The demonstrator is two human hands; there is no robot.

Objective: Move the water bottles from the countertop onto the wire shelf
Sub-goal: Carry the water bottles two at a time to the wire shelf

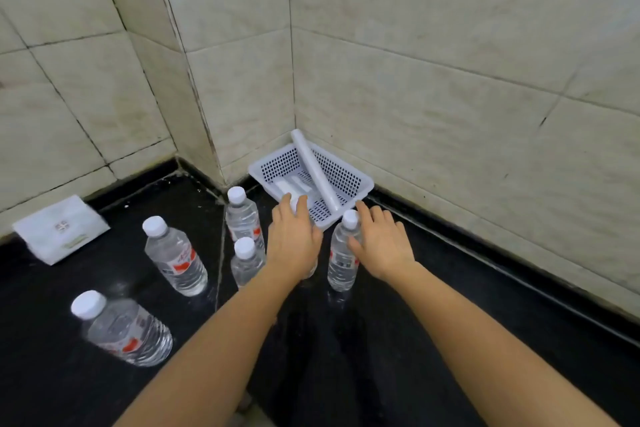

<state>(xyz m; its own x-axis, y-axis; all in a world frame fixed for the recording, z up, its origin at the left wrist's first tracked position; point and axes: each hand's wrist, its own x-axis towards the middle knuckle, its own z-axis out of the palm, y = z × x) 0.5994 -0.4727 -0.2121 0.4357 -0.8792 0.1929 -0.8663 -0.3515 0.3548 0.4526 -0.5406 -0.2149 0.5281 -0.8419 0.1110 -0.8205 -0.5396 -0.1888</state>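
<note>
Several clear water bottles with white caps and red labels stand on the black countertop [450, 305]. One is near left [121, 329], one further back [176, 256], and two are close together in the middle [242, 218] [246, 260]. My left hand [294, 243] is closed from above around another bottle; only a sliver of it [312, 270] shows under the palm. My right hand [381, 246] has its fingers spread, and its thumb rests against the bottle [341, 260] standing between my hands. No wire shelf is in view.
A white perforated plastic basket [360, 184] sits in the tiled corner just beyond my fingers. It holds a white roll [315, 170] and flat white items. A white tissue pack [62, 229] lies at the far left against the wall.
</note>
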